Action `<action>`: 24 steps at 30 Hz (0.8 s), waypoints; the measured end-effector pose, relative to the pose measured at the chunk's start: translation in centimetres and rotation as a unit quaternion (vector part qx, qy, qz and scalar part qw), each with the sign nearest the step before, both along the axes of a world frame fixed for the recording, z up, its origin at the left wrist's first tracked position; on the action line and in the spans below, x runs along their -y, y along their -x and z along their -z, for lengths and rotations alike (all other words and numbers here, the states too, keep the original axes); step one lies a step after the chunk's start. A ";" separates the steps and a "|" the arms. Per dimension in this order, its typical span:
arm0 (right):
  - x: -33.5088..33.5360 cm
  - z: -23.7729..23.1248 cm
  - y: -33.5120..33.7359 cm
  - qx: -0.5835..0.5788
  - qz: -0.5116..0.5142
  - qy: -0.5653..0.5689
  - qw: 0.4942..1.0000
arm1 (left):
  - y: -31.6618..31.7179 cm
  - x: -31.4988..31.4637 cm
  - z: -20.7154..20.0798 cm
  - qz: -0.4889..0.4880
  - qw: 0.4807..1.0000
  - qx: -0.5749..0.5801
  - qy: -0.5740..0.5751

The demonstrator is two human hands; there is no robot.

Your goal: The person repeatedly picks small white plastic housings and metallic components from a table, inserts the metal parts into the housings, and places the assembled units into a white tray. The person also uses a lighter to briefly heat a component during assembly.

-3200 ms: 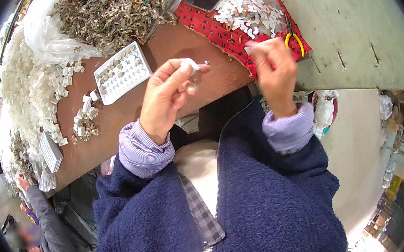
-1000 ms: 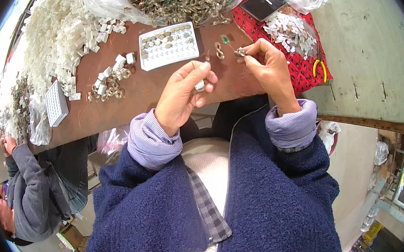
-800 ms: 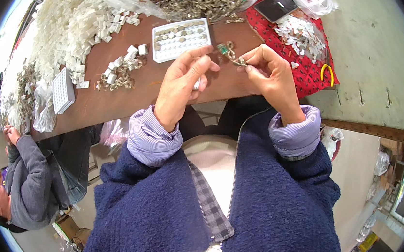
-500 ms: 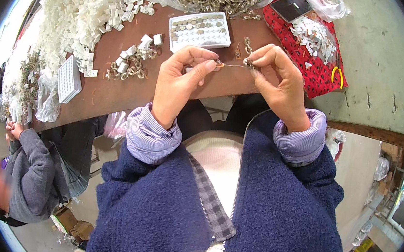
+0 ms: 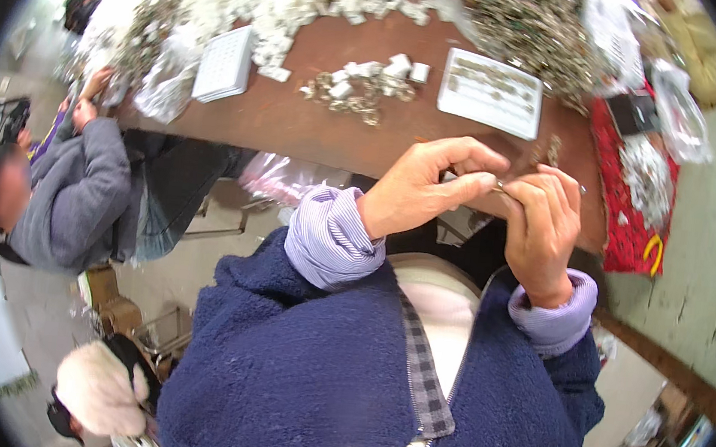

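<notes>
My left hand [image 5: 435,183] is closed in a pinch, thumb and forefinger pressed together on the end of a thin wire. A whitish bit shows within its curled fingers. Close against it, my right hand [image 5: 544,229] is bent round a small metal part [image 5: 500,187], of which only a silvery edge shows between the fingertips. Both hands are raised over the table's near edge. Just past them lie a few linked metal parts [image 5: 554,148]. Beyond stands a white tray [image 5: 487,122] with rows of small round metal pieces.
A small heap of metal parts and white plastic blocks [image 5: 399,65] lies left of the tray. Farther back are large piles of white pieces and metal parts [image 5: 524,24]. White stacked trays [image 5: 222,68], a red cloth [image 5: 601,174] and a co-worker [image 5: 85,189] flank the table.
My hands have come together, closing the gap where the thin wire stretched between them. The view has swung left, so the table's things sit farther right, and a second person shows at lower left.
</notes>
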State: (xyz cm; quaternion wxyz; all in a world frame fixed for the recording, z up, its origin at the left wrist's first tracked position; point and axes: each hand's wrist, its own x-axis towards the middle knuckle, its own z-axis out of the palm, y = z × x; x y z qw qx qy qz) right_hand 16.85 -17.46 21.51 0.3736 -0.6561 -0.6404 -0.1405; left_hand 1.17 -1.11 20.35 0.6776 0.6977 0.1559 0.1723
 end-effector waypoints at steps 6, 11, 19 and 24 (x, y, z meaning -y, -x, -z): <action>-1.7 1.0 0.2 -0.062 -0.004 0.024 0.998 | 6.4 -11.6 0.3 -0.336 0.839 -0.083 -0.420; -3.6 2.0 1.5 -0.142 -0.056 0.047 0.987 | 11.2 -18.4 2.8 -0.346 0.650 -0.418 -0.532; -4.8 0.6 3.7 -0.261 -0.129 -0.010 0.957 | 6.7 -10.2 -0.7 -0.317 0.880 -0.122 -0.332; -3.8 0.1 3.4 -0.283 -0.101 -0.054 0.952 | 1.7 -1.6 -2.0 -0.111 0.960 0.030 -0.255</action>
